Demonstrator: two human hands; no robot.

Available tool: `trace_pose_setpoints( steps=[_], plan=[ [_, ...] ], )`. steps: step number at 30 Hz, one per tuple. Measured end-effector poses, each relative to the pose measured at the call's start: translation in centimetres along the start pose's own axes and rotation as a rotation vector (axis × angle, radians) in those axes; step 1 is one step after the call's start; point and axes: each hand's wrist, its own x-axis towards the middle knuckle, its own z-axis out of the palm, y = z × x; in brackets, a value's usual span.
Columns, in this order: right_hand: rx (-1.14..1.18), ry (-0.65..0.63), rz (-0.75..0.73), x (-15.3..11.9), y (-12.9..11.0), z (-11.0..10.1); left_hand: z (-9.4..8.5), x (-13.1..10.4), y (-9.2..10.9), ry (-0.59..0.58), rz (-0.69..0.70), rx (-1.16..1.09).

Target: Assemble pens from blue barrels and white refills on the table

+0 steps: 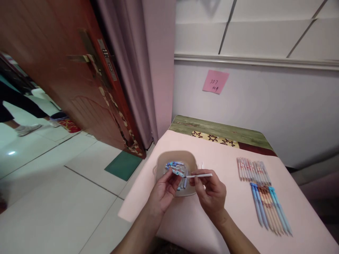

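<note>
Pinches white pen (205,175) in right fingers (198,184), blue tubes (177,171) in left fingers (166,175); probably light, stiff, best held mid-barrel.

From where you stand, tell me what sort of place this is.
Probably an indoor room, perhaps a home or small workroom: a wooden door, a curtain and a pink-topped table with rows of pens.
</note>
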Motion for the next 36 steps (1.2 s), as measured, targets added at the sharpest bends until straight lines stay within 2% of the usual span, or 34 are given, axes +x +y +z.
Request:
trace_pose_setpoints(
  steps=[7,12,14,19,22,25,27,30,33,36],
  plan=[
    [-0.111,0.005,-0.114,0.0,-0.2,-0.1,-0.2,0.1,-0.3,-0.016,-0.009,0.030],
    [-0.297,-0.119,-0.355,0.4,-0.1,0.0,-0.1,0.0,-0.3,-0.036,-0.023,0.031],
    [-0.354,-0.143,-0.386,0.4,0.0,0.0,-0.1,0.0,-0.4,-0.042,-0.028,0.016],
    [-0.431,-0.127,-0.292,0.3,0.8,-0.4,-0.3,0.2,0.0,-0.040,-0.033,0.026],
    [-0.456,-0.078,-0.236,0.5,1.8,-1.3,-0.7,0.3,1.1,-0.009,0.010,0.039],
    [-0.516,-0.033,-0.095,1.6,3.2,-2.5,-1.2,0.5,2.9,0.023,0.095,0.028],
    [-0.598,-0.105,0.014,2.6,4.2,-3.0,-1.5,0.6,3.9,0.026,0.141,0.010],
    [-0.778,-0.334,0.117,4.2,5.3,-2.7,-1.7,0.5,4.7,0.021,0.165,-0.010],
    [-0.966,-0.546,0.169,5.3,5.9,-1.2,-1.8,0.2,4.9,0.030,0.159,-0.020],
    [-1.045,-0.632,0.185,5.9,6.7,0.8,-1.9,0.0,4.9,0.027,0.154,-0.025]
  ],
)
